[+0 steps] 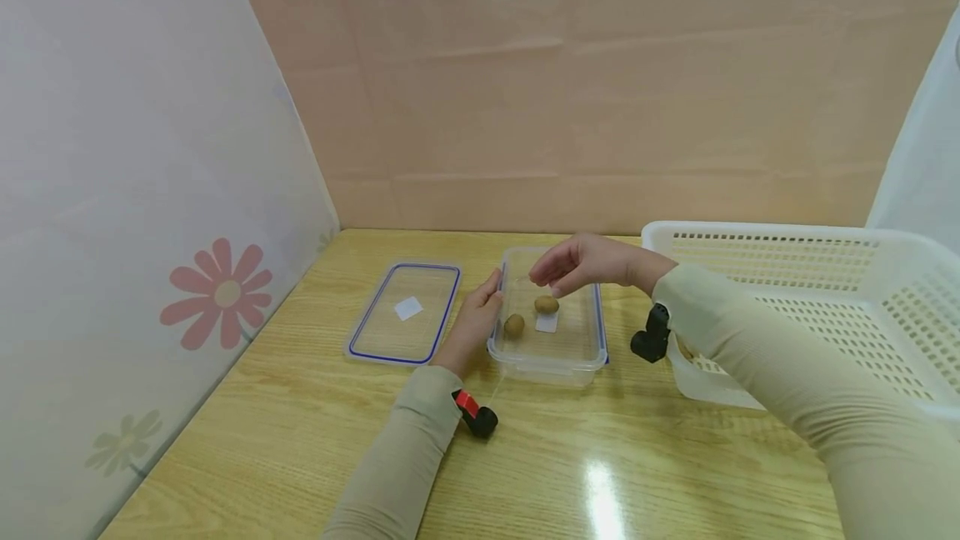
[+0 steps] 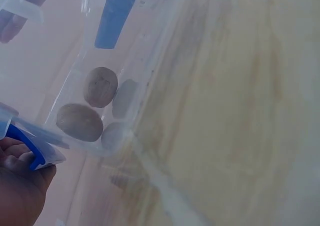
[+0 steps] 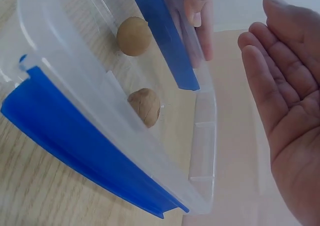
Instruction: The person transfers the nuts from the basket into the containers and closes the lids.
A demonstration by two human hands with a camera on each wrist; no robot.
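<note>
A clear plastic container (image 1: 581, 352) with blue clips stands mid-table. Two round brown things (image 1: 546, 304) (image 1: 513, 325) lie in it next to a white label (image 1: 547, 322). My left hand (image 1: 476, 319) rests against the container's left side, its fingers (image 3: 197, 16) lying on the blue clip (image 3: 165, 41). My right hand (image 1: 581, 263) hovers over the container with nothing in it, and its bare palm (image 3: 285, 86) shows in the right wrist view. The left wrist view shows both brown things (image 2: 101, 87) (image 2: 79, 122) through the clear wall (image 2: 145, 46), with my left hand (image 2: 20, 186) below.
The container's clear lid (image 1: 405, 312), edged in blue, lies flat to the left. A large white perforated basket (image 1: 825, 290) stands at the right. A flowered panel closes the left side and a plain wall the back. Bare wooden tabletop (image 1: 600, 473) lies in front.
</note>
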